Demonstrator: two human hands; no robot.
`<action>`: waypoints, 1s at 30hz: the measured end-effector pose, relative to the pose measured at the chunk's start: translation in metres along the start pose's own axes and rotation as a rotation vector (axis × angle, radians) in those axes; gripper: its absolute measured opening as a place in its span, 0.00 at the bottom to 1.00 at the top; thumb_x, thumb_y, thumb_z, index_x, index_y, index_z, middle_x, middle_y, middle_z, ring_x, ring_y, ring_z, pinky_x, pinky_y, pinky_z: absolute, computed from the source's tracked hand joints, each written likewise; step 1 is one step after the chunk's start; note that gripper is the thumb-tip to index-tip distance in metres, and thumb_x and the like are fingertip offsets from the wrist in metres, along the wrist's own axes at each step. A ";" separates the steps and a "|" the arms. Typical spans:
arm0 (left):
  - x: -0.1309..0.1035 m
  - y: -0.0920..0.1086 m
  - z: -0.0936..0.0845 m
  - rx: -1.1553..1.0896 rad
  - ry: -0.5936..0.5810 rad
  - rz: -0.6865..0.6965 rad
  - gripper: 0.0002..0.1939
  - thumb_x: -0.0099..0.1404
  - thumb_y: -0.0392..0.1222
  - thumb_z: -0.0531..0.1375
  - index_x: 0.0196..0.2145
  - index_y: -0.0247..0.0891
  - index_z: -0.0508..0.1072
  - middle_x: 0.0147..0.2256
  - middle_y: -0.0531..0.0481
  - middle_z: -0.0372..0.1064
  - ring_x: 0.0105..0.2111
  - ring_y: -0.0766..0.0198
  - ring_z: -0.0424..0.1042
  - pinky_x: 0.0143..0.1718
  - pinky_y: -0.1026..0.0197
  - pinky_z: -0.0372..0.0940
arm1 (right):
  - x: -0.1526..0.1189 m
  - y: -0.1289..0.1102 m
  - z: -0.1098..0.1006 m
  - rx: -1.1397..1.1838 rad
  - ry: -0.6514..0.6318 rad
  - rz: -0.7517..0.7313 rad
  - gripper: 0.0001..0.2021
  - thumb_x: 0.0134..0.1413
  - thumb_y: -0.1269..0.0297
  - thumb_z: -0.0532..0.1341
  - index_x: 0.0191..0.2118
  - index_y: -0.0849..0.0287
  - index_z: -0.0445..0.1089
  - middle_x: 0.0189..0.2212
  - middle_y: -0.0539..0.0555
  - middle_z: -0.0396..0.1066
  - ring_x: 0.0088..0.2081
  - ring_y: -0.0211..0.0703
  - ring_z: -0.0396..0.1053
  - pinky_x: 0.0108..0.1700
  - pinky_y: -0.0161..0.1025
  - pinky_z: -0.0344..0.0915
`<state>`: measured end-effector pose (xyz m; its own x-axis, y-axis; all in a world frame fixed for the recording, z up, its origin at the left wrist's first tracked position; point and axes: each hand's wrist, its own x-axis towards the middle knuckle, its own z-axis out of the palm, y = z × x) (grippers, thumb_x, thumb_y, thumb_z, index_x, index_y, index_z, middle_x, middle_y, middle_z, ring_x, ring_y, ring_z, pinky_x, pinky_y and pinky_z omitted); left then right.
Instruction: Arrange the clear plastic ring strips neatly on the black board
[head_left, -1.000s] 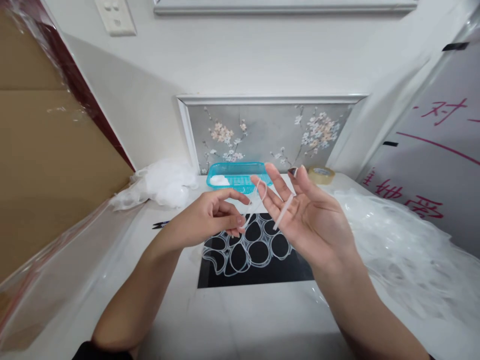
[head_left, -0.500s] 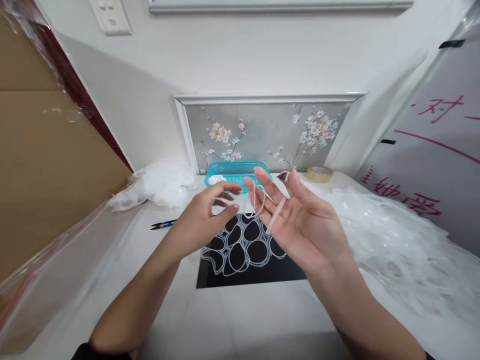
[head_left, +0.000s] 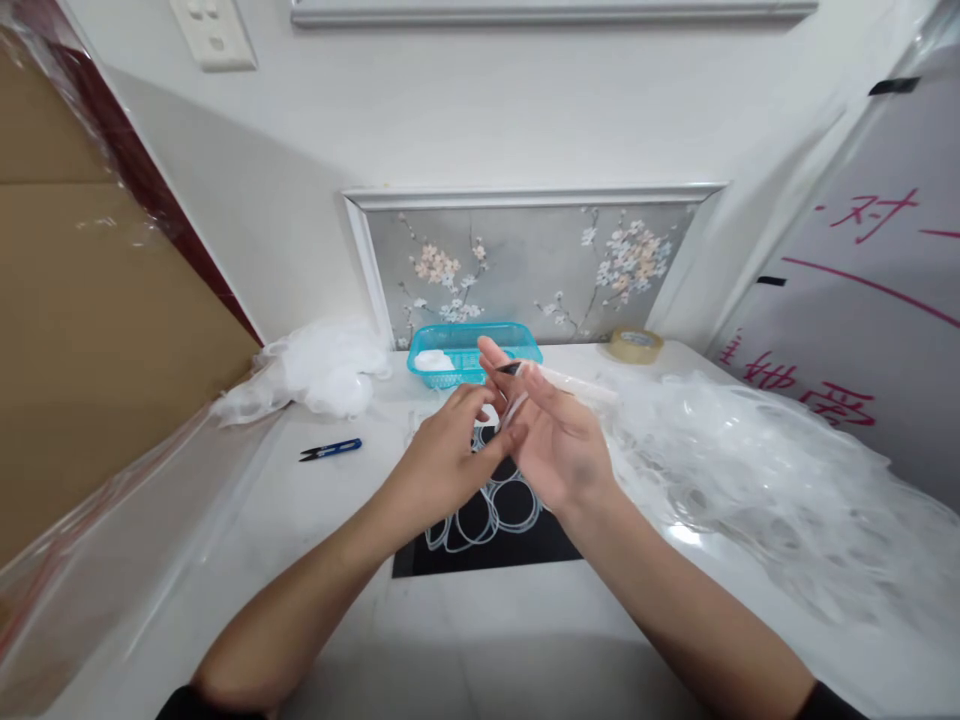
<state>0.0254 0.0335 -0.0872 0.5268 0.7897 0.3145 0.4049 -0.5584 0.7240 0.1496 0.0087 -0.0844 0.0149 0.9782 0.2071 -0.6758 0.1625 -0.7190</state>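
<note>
My right hand (head_left: 559,440) is turned palm up. Between its thumb and fingers it grips a slim white tool with a dark pointed tip (head_left: 510,368); its exact kind is unclear. A thin translucent white ring (head_left: 513,408) lies across the right fingers. My left hand (head_left: 461,440) meets it there, thumb and fingers pinched on the ring. Below both hands lies a black mat (head_left: 487,555), partly covered by them, with several pale rings (head_left: 516,503) spread on it.
Blue-handled thread snips (head_left: 331,450) lie left of the mat. A turquoise basket (head_left: 480,332) with white pieces stands at the back, beside a tape roll (head_left: 636,345). A translucent heap (head_left: 780,480) covers the right side; a white bundle (head_left: 322,365) sits back left.
My left hand has moved right and closed on the ring. My right hand has shifted left to meet it, and the white tool now shows along its length.
</note>
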 end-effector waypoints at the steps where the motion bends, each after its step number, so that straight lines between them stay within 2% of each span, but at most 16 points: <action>1: 0.004 -0.005 0.001 -0.007 -0.001 0.012 0.09 0.67 0.47 0.56 0.39 0.40 0.69 0.46 0.46 0.66 0.44 0.57 0.68 0.43 0.54 0.64 | 0.003 0.001 -0.003 -0.005 0.000 0.013 0.07 0.49 0.56 0.66 0.32 0.52 0.76 0.48 0.50 0.73 0.54 0.45 0.64 0.56 0.44 0.62; 4: 0.016 -0.021 -0.003 -0.062 0.018 0.005 0.10 0.67 0.46 0.55 0.32 0.38 0.70 0.46 0.46 0.65 0.46 0.57 0.67 0.44 0.56 0.64 | 0.013 0.002 -0.011 0.009 -0.024 0.071 0.06 0.48 0.58 0.67 0.30 0.53 0.76 0.47 0.50 0.73 0.51 0.42 0.66 0.57 0.41 0.61; 7: 0.026 -0.031 -0.015 -0.126 0.063 -0.039 0.11 0.67 0.46 0.55 0.34 0.37 0.72 0.44 0.47 0.67 0.47 0.59 0.67 0.47 0.59 0.63 | 0.020 -0.003 -0.020 0.023 -0.123 0.217 0.06 0.46 0.61 0.69 0.30 0.56 0.76 0.41 0.51 0.75 0.48 0.39 0.69 0.60 0.40 0.59; 9: 0.030 -0.036 -0.025 -0.155 0.053 -0.094 0.11 0.67 0.46 0.54 0.35 0.37 0.72 0.40 0.49 0.69 0.43 0.62 0.69 0.45 0.61 0.63 | 0.024 -0.006 -0.025 0.025 -0.167 0.308 0.07 0.44 0.61 0.71 0.30 0.57 0.76 0.39 0.51 0.76 0.47 0.39 0.70 0.61 0.40 0.58; 12: 0.033 -0.044 -0.039 -0.129 0.113 -0.155 0.12 0.68 0.47 0.52 0.34 0.36 0.69 0.35 0.52 0.70 0.39 0.64 0.69 0.42 0.64 0.62 | 0.029 -0.010 -0.035 -0.017 -0.195 0.357 0.10 0.42 0.59 0.72 0.31 0.57 0.75 0.43 0.53 0.75 0.47 0.41 0.71 0.61 0.41 0.59; 15: 0.036 -0.053 -0.052 -0.087 0.258 -0.158 0.09 0.68 0.44 0.51 0.34 0.37 0.66 0.35 0.52 0.70 0.38 0.66 0.68 0.41 0.65 0.61 | 0.038 -0.005 -0.054 -0.236 -0.282 0.406 0.12 0.42 0.57 0.71 0.31 0.59 0.76 0.47 0.56 0.74 0.46 0.44 0.72 0.56 0.44 0.63; 17: 0.036 -0.056 -0.062 -0.064 0.316 -0.174 0.08 0.67 0.44 0.53 0.32 0.38 0.64 0.32 0.52 0.70 0.31 0.68 0.66 0.33 0.66 0.60 | 0.046 0.005 -0.072 -0.540 -0.320 0.421 0.13 0.39 0.58 0.72 0.32 0.60 0.77 0.48 0.56 0.74 0.46 0.44 0.71 0.53 0.42 0.65; 20: 0.035 -0.057 -0.078 -0.033 0.361 -0.208 0.07 0.65 0.43 0.54 0.32 0.39 0.63 0.26 0.55 0.68 0.17 0.71 0.54 0.20 0.66 0.51 | 0.058 0.029 -0.097 -0.940 -0.318 0.505 0.13 0.36 0.61 0.72 0.30 0.61 0.77 0.40 0.55 0.76 0.41 0.42 0.71 0.44 0.36 0.67; 22: 0.033 -0.055 -0.086 -0.007 0.381 -0.211 0.07 0.64 0.44 0.55 0.32 0.39 0.63 0.24 0.56 0.68 0.14 0.72 0.48 0.17 0.66 0.46 | 0.061 0.045 -0.106 -1.020 -0.328 0.616 0.12 0.37 0.62 0.71 0.30 0.63 0.76 0.33 0.54 0.76 0.35 0.40 0.71 0.35 0.33 0.66; 25: 0.030 -0.053 -0.092 0.027 0.387 -0.190 0.07 0.63 0.44 0.55 0.32 0.39 0.63 0.24 0.55 0.67 0.14 0.72 0.49 0.16 0.66 0.45 | 0.061 0.062 -0.105 -1.046 -0.415 0.726 0.10 0.38 0.63 0.70 0.28 0.65 0.75 0.24 0.52 0.72 0.26 0.36 0.68 0.24 0.29 0.59; 28: 0.028 -0.050 -0.093 0.035 0.364 -0.187 0.07 0.64 0.44 0.54 0.32 0.39 0.63 0.23 0.55 0.67 0.14 0.72 0.48 0.16 0.67 0.46 | 0.059 0.067 -0.101 -1.109 -0.507 0.771 0.08 0.35 0.66 0.71 0.23 0.65 0.74 0.19 0.50 0.68 0.21 0.33 0.63 0.21 0.30 0.55; 30: 0.026 -0.047 -0.093 0.043 0.349 -0.189 0.07 0.64 0.43 0.54 0.32 0.38 0.63 0.23 0.55 0.67 0.14 0.73 0.47 0.17 0.67 0.47 | 0.060 0.067 -0.100 -1.145 -0.490 0.733 0.07 0.35 0.69 0.71 0.21 0.65 0.73 0.19 0.50 0.68 0.22 0.33 0.62 0.23 0.31 0.58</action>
<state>-0.0497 0.1045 -0.0560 0.1572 0.9141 0.3737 0.5049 -0.3996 0.7651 0.1791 0.0911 -0.1864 -0.4775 0.7816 -0.4014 0.5335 -0.1050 -0.8392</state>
